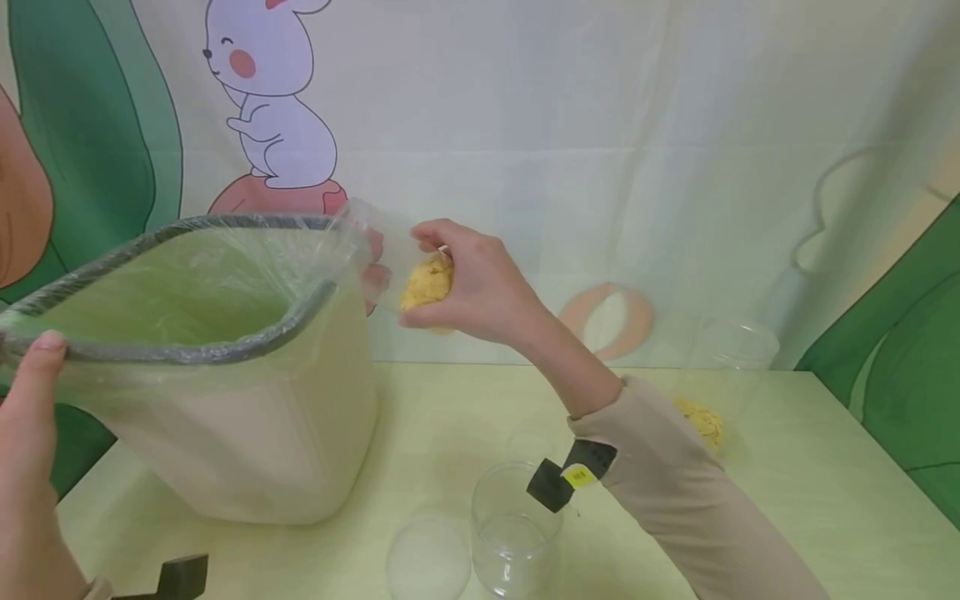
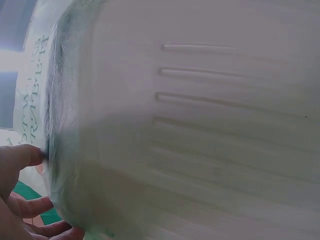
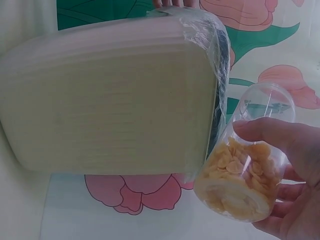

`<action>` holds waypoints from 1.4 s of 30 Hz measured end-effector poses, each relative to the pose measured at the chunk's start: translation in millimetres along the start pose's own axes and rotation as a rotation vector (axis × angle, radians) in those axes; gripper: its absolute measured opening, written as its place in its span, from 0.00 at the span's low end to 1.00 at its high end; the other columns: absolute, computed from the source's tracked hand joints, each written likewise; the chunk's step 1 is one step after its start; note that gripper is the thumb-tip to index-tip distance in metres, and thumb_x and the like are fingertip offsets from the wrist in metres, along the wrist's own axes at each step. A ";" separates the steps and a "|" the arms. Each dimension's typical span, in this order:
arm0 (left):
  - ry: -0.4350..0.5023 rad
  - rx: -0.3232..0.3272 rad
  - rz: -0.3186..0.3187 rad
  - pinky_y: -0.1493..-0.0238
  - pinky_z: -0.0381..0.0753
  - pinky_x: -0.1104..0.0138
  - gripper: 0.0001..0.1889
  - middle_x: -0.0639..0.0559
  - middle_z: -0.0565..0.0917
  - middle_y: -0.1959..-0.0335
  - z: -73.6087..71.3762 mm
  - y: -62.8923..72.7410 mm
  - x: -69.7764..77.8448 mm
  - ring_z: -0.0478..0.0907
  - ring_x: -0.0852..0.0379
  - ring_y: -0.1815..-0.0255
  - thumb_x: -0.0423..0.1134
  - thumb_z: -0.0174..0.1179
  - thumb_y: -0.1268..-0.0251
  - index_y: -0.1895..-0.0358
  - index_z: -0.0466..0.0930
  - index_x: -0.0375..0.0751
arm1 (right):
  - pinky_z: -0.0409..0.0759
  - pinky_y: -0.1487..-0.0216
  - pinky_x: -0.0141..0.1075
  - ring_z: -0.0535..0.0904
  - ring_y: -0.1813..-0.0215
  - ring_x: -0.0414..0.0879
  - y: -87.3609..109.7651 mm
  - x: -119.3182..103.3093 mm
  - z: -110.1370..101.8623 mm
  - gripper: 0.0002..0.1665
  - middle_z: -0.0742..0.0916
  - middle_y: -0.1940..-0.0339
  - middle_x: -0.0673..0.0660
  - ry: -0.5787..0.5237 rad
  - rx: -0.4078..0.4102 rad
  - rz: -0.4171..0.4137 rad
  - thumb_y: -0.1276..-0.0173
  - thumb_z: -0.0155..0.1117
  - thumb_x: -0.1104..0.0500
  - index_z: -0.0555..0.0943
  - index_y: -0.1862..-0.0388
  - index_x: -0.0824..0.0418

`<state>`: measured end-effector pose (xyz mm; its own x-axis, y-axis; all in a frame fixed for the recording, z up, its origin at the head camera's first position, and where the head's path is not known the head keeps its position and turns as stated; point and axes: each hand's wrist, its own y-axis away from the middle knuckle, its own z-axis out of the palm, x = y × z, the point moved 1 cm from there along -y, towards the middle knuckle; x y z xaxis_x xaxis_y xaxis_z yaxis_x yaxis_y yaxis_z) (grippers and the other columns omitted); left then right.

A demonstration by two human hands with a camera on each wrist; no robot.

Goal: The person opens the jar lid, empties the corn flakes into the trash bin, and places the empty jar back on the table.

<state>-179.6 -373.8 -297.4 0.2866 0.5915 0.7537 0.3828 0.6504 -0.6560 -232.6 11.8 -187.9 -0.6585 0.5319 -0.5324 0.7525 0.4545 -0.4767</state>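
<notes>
At the left of the head view stands a pale trash bin (image 1: 247,433) with a dark rim and a clear plastic liner (image 1: 330,254) folded over it. My left hand (image 1: 30,450) grips the bin's rim, thumb on top; the left wrist view shows its fingers (image 2: 37,206) at the lined edge. My right hand (image 1: 480,279) holds a clear jar (image 3: 265,97) tilted, its mouth beside the liner. Yellow flakes, like cornflakes (image 3: 245,162), lie at the jar's closed end. In the head view the hand partly hides the jar.
On the pale table (image 1: 435,450) stand a clear glass jar (image 1: 517,542) and, beside it, a round clear lid (image 1: 427,562). Farther right, another clear jar (image 1: 738,346) holds yellow flakes (image 1: 701,422), partly behind my right sleeve. A printed curtain (image 1: 487,108) hangs behind.
</notes>
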 end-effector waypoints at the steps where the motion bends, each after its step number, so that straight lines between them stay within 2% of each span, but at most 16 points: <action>1: 0.005 0.005 -0.002 0.34 0.48 0.74 0.32 0.56 0.60 0.32 1.0 -9.7 -25.7 0.54 0.65 0.35 0.44 0.60 0.41 0.33 0.60 0.53 | 0.76 0.63 0.31 0.75 0.55 0.46 -0.9 -0.3 0.3 0.41 0.79 0.49 0.56 0.005 -0.001 -0.001 0.56 0.75 0.57 0.70 0.41 0.62; 2: 0.000 0.018 -0.014 0.35 0.51 0.75 0.32 0.59 0.62 0.34 2.5 -18.0 -46.9 0.56 0.65 0.36 0.44 0.61 0.42 0.34 0.61 0.57 | 0.76 0.64 0.30 0.75 0.55 0.46 -1.8 -0.4 0.7 0.41 0.79 0.49 0.56 0.009 -0.001 -0.003 0.56 0.75 0.57 0.70 0.41 0.62; 3: 0.015 0.018 -0.029 0.37 0.53 0.76 0.31 0.61 0.64 0.35 3.0 -21.1 -54.4 0.58 0.66 0.38 0.45 0.62 0.43 0.35 0.62 0.60 | 0.76 0.64 0.30 0.75 0.55 0.46 -2.7 -0.8 0.9 0.41 0.79 0.49 0.56 0.013 -0.002 -0.005 0.57 0.75 0.57 0.70 0.41 0.62; 4: 0.013 0.022 -0.039 0.38 0.55 0.76 0.31 0.61 0.65 0.36 3.1 -17.9 -46.4 0.59 0.66 0.39 0.46 0.61 0.43 0.35 0.62 0.61 | 0.76 0.64 0.30 0.75 0.55 0.45 -3.5 -1.2 1.1 0.41 0.79 0.49 0.56 0.015 -0.002 -0.006 0.57 0.75 0.57 0.70 0.42 0.62; 7: 0.056 0.036 -0.136 0.42 0.58 0.76 0.26 0.56 0.69 0.40 3.4 5.6 25.8 0.62 0.67 0.45 0.38 0.58 0.40 0.37 0.66 0.51 | 0.75 0.64 0.30 0.75 0.56 0.45 -5.8 -3.2 1.3 0.41 0.79 0.48 0.56 0.022 -0.005 -0.009 0.57 0.75 0.57 0.70 0.41 0.61; 9: 0.097 0.025 -0.201 0.41 0.59 0.76 0.25 0.55 0.69 0.41 2.7 18.4 63.7 0.63 0.66 0.46 0.34 0.56 0.39 0.37 0.66 0.46 | 0.75 0.64 0.29 0.74 0.55 0.44 -7.4 -4.5 1.7 0.41 0.78 0.47 0.56 0.026 -0.007 -0.008 0.57 0.75 0.57 0.70 0.41 0.61; 11: 0.156 0.004 -0.162 0.42 0.59 0.79 0.24 0.55 0.69 0.42 3.1 18.3 58.0 0.64 0.66 0.45 0.35 0.56 0.38 0.38 0.67 0.48 | 0.75 0.64 0.29 0.74 0.54 0.44 -8.8 -6.0 2.2 0.42 0.78 0.46 0.55 0.035 -0.011 -0.006 0.57 0.75 0.57 0.70 0.41 0.61; 16: 0.295 -0.015 -0.154 0.47 0.64 0.81 0.25 0.54 0.70 0.45 5.4 -5.1 -8.8 0.67 0.64 0.48 0.35 0.63 0.44 0.41 0.70 0.47 | 0.74 0.62 0.29 0.73 0.51 0.44 -12.4 -9.5 4.0 0.42 0.78 0.45 0.55 0.066 -0.024 -0.002 0.56 0.75 0.56 0.70 0.40 0.61; 18: 0.349 -0.012 -0.229 0.46 0.63 0.80 0.24 0.54 0.71 0.47 5.5 -2.4 3.0 0.68 0.63 0.49 0.33 0.62 0.44 0.42 0.71 0.43 | 0.74 0.63 0.29 0.73 0.52 0.44 -13.5 -10.7 4.6 0.41 0.78 0.45 0.55 0.077 -0.027 -0.002 0.56 0.75 0.57 0.70 0.40 0.61; 20: 0.408 -0.012 -0.247 0.50 0.64 0.82 0.20 0.55 0.71 0.50 5.7 3.9 20.7 0.67 0.65 0.52 0.33 0.61 0.43 0.45 0.72 0.45 | 0.74 0.64 0.28 0.73 0.53 0.44 -14.5 -11.8 5.3 0.41 0.78 0.45 0.55 0.086 -0.029 -0.002 0.56 0.75 0.57 0.70 0.40 0.61; 22: 0.489 0.001 -0.311 0.51 0.64 0.84 0.18 0.57 0.71 0.53 5.1 14.2 49.9 0.66 0.65 0.54 0.30 0.59 0.43 0.49 0.73 0.46 | 0.73 0.66 0.28 0.73 0.54 0.44 -15.6 -12.7 5.9 0.42 0.78 0.45 0.54 0.099 -0.031 -0.002 0.56 0.75 0.56 0.70 0.40 0.60; 24: 0.515 0.013 -0.332 0.55 0.64 0.85 0.16 0.59 0.71 0.56 4.8 21.8 70.4 0.66 0.67 0.56 0.28 0.57 0.42 0.51 0.73 0.48 | 0.72 0.67 0.28 0.73 0.54 0.44 -16.9 -13.5 6.3 0.42 0.78 0.45 0.54 0.117 -0.033 -0.007 0.56 0.74 0.56 0.70 0.40 0.60; 26: 0.524 0.032 -0.334 0.57 0.65 0.85 0.16 0.59 0.71 0.58 4.8 25.7 80.1 0.66 0.68 0.59 0.27 0.56 0.42 0.53 0.73 0.49 | 0.72 0.67 0.28 0.74 0.52 0.44 -18.6 -14.1 6.8 0.42 0.78 0.45 0.54 0.142 -0.035 -0.013 0.56 0.74 0.56 0.70 0.40 0.60; 31: 0.487 0.040 -0.314 0.58 0.65 0.85 0.17 0.58 0.70 0.56 4.4 28.4 85.8 0.65 0.68 0.58 0.28 0.57 0.42 0.51 0.72 0.48 | 0.71 0.63 0.30 0.73 0.50 0.44 -23.1 -15.6 6.7 0.43 0.78 0.44 0.53 0.210 -0.037 -0.030 0.57 0.74 0.55 0.69 0.39 0.59; 36: 0.450 0.042 -0.310 0.58 0.65 0.85 0.17 0.59 0.70 0.55 4.7 27.2 83.4 0.65 0.68 0.59 0.28 0.57 0.42 0.50 0.72 0.48 | 0.71 0.66 0.30 0.71 0.60 0.44 -27.0 -16.9 5.6 0.41 0.78 0.46 0.52 0.273 -0.037 -0.042 0.56 0.72 0.55 0.69 0.39 0.59; 42: 0.475 0.047 -0.334 0.57 0.66 0.85 0.16 0.58 0.69 0.54 4.9 28.3 87.1 0.65 0.68 0.58 0.28 0.57 0.42 0.51 0.72 0.49 | 0.68 0.72 0.30 0.69 0.66 0.43 -31.3 -21.5 5.4 0.38 0.79 0.51 0.52 0.333 -0.032 -0.057 0.52 0.66 0.55 0.69 0.39 0.57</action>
<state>-148.1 -301.6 -250.5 0.5238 0.0793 0.8481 0.4836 0.7919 -0.3728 -242.0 -17.8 -165.3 -0.6636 0.7068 -0.2451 0.7181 0.5099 -0.4737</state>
